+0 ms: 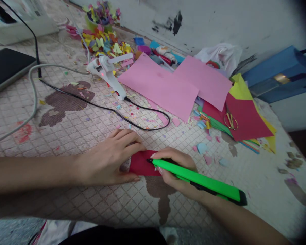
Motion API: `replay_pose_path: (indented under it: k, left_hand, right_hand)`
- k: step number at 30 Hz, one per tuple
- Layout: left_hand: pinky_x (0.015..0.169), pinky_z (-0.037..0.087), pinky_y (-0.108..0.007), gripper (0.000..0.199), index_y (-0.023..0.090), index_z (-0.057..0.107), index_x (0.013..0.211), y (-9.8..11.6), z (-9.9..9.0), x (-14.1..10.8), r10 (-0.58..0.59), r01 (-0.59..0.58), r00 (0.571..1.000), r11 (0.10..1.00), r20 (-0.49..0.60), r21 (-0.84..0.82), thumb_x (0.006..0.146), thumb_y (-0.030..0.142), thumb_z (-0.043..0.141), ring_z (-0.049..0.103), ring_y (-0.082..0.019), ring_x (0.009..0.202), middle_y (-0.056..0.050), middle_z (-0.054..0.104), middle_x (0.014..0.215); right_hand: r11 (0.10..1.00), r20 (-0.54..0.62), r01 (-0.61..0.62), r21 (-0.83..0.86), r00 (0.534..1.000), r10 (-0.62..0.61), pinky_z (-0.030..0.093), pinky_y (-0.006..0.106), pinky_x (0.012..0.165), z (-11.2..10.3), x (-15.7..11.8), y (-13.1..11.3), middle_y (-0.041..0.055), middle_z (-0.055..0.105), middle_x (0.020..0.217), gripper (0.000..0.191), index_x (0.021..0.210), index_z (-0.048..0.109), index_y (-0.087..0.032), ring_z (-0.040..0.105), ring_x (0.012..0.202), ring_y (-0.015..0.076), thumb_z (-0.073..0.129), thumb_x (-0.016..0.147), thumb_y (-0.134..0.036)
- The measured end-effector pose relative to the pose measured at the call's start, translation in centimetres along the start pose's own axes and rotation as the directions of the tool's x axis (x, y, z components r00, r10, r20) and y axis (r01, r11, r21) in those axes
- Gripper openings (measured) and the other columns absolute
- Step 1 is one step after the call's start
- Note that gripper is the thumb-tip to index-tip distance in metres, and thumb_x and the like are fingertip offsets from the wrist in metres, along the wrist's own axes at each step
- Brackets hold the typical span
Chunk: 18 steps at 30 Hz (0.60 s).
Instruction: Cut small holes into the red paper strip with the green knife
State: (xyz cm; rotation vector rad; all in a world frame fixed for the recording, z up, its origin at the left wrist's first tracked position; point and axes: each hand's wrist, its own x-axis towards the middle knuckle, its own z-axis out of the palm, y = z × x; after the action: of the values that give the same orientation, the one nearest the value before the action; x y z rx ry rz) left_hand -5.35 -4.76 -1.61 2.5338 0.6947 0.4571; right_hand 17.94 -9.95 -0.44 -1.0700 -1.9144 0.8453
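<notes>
A small dark red piece of paper [140,164] lies on the patterned cloth in front of me. My left hand [114,154] holds its left end, with the fingers at the far edge and the thumb at the near edge. In my right hand [178,166] is a bright green pen-shaped tool [201,177] with black ends, gripped by thumb and fingers. Its dark narrow tip touches or hovers just over the paper; I cannot tell which. The right fingers rest at the paper's right end and hide part of it.
Beyond my hands a white glue gun [108,76] trails a black cord. Pink sheets [163,86], red paper [252,119] with gold-handled scissors [231,120], and a heap of cut paper pieces [104,42] lie behind. A dark laptop-like object [11,68] sits left; a blue bag [280,76], right.
</notes>
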Motion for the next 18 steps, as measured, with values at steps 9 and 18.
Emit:
replay_pose_path:
  k: [9,18]
  left_hand:
    - [0.094,0.039,-0.045,0.05,0.02,0.056,0.121,-0.03,0.0,-0.02,0.004,-0.004,1.0,1.0,0.008,-0.001,0.08,0.04,0.075,0.05,-0.029,0.107,-0.008,0.056,0.116]
    - [0.093,0.039,-0.045,0.05,0.019,0.056,0.121,0.01,-0.06,0.02,0.012,-0.012,1.0,1.0,0.002,-0.002,0.08,0.04,0.075,0.051,-0.029,0.106,-0.008,0.057,0.116]
  right_hand:
    - [1.0,0.02,0.003,-0.011,1.0,-0.003,0.058,0.028,0.067,-0.05,0.13,-0.14,0.0032,0.073,0.087,0.027,0.1,0.069,-0.023,0.069,0.075,0.0154,0.058,0.082,-0.007]
    - [1.0,0.023,0.009,-0.023,1.0,-0.008,0.057,0.027,0.068,-0.06,0.07,-0.1,0.0036,0.073,0.086,0.026,0.099,0.069,-0.021,0.07,0.077,0.0152,0.057,0.081,-0.006]
